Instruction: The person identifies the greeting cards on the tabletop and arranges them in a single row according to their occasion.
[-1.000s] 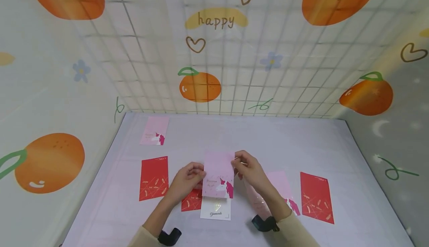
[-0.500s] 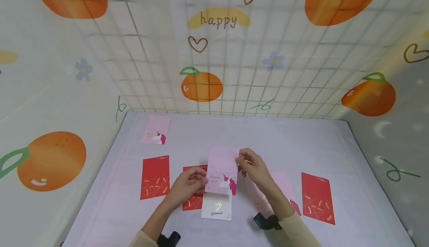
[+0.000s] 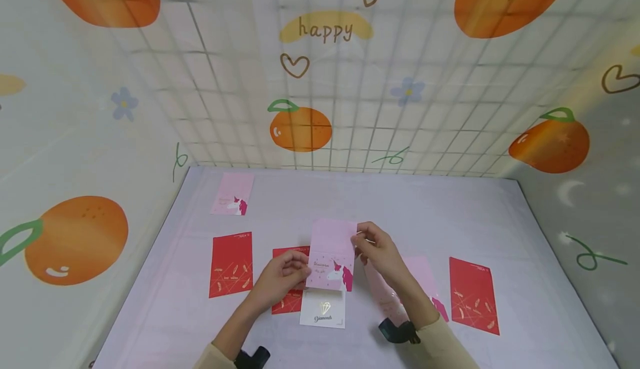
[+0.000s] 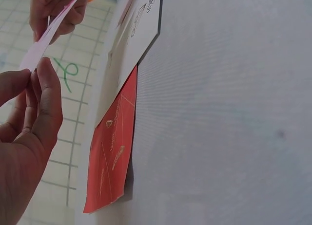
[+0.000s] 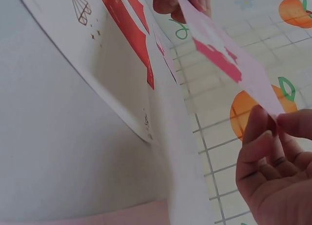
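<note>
A pink unicorn card (image 3: 330, 255) is held up over the middle of the table between both hands. My left hand (image 3: 282, 274) pinches its left edge between thumb and fingers, low down. Higher up on the opposite edge, my right hand (image 3: 377, 247) pinches it too. In the left wrist view the card (image 4: 46, 37) appears nearly edge-on, raised off the table. Beneath it lies a white card (image 3: 322, 310) with a gold diamond and the word "Diamonds", its upper part hidden. A red card (image 3: 287, 302) with gold marks lies under my left hand, partly covered.
Another pink unicorn card (image 3: 233, 194) lies at the back left. Red cards lie at left (image 3: 230, 265) and right (image 3: 474, 295). Under my right forearm are a pink card (image 3: 422, 280) and a shiny pink piece (image 3: 387, 297). A patterned curtain (image 3: 350, 80) stands behind the table.
Over the last second the pink card and both hands have shifted slightly up and right in the head view, showing more of the red card. Little has moved since half a second ago.
</note>
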`<state>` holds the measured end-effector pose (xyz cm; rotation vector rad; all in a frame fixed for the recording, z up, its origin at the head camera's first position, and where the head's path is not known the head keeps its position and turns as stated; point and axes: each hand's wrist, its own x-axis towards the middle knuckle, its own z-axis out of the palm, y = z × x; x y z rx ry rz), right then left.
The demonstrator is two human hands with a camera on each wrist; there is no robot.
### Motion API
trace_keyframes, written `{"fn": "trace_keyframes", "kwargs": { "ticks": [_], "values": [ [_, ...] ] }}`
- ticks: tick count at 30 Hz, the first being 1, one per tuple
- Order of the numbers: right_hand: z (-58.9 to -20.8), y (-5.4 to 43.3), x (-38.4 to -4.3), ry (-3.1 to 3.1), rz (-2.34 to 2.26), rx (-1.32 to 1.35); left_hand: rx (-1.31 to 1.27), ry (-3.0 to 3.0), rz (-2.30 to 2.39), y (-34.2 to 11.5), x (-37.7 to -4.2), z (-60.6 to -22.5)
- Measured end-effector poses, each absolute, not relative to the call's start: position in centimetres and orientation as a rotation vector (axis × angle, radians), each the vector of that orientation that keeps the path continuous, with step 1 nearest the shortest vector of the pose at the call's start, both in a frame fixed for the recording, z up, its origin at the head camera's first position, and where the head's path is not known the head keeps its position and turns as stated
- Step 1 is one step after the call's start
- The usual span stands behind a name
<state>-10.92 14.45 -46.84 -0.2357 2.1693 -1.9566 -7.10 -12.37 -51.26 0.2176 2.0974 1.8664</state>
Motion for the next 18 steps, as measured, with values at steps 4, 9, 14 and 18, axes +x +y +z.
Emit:
{"fn": "trace_keyframes", "kwargs": {
  "ticks": [4, 9, 14, 18],
  "values": [
    [-48.9, 14.7, -11.3, 2.134, -1.991, -0.219, 0.219, 2.102, 1.867, -12.4, -7.1, -51.3],
    [-49.8, 14.5, -10.9, 2.096, -2.005, -0.201, 0.23, 2.11, 1.881, -12.5, -7.0, -51.4],
    [-50.2, 14.3, -10.2, 2.098, -2.01, -0.2, 0.219, 2.13, 1.883, -12.5, -7.2, -51.5],
    [-50.6, 14.4, -9.7, 2.098, -2.006, -0.21, 0.216, 2.124, 1.9, -12.5, -7.3, -51.5]
  ]
}}
